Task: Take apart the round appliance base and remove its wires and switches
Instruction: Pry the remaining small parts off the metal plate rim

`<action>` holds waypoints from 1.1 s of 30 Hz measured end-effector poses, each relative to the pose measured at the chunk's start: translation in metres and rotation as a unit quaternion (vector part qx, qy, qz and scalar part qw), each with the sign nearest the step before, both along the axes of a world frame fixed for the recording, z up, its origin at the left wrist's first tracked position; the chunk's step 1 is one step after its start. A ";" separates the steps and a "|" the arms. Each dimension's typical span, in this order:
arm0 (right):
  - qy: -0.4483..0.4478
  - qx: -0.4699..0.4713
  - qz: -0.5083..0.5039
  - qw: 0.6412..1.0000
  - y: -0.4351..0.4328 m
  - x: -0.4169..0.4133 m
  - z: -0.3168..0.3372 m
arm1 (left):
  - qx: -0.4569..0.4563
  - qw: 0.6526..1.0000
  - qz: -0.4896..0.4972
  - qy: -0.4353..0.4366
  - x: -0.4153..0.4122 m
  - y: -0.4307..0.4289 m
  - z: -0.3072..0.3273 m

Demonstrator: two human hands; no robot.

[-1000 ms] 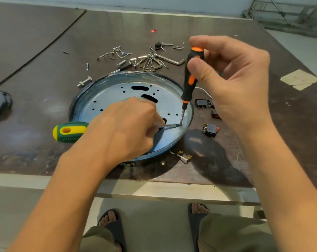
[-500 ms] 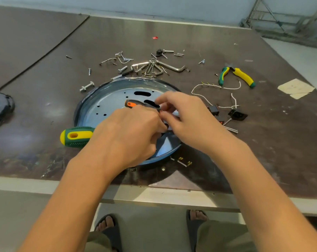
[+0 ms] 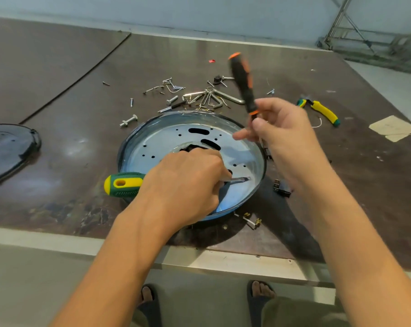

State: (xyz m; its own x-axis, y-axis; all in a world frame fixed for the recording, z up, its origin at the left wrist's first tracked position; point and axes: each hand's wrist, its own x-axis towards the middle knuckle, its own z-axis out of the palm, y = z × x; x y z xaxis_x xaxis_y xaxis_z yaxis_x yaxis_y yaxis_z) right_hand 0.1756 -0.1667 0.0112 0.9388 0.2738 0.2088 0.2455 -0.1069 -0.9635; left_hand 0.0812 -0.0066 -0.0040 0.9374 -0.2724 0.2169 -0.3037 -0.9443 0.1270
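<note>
Tabletop (image 3: 58,185): holds your round base (image 3: 152,143).
Left hand (image 3: 185,182): you grip the green screwdriver (image 3: 123,184).
Right hand (image 3: 282,135): you pinch the black screwdriver (image 3: 242,83).

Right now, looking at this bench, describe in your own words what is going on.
A person is working on a round metal base on the table. Their left hand grips a green-and-yellow screwdriver, its tip inside the base near the right rim. Their right hand holds a black-and-orange screwdriver raised above it. Loose screws lie behind.
</note>
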 end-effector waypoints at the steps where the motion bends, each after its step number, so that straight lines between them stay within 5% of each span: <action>1: 0.021 0.054 0.013 0.998 -0.003 0.000 0.003 | 0.002 1.000 -0.002 0.001 0.000 0.000 0.000; 5: 0.072 0.178 0.077 0.978 -0.017 -0.001 0.010 | 0.012 1.000 0.004 0.007 0.001 0.002 -0.001; 33: 0.119 0.134 0.196 0.964 -0.026 0.000 -0.009 | 0.037 0.999 0.014 0.007 0.003 0.000 -0.002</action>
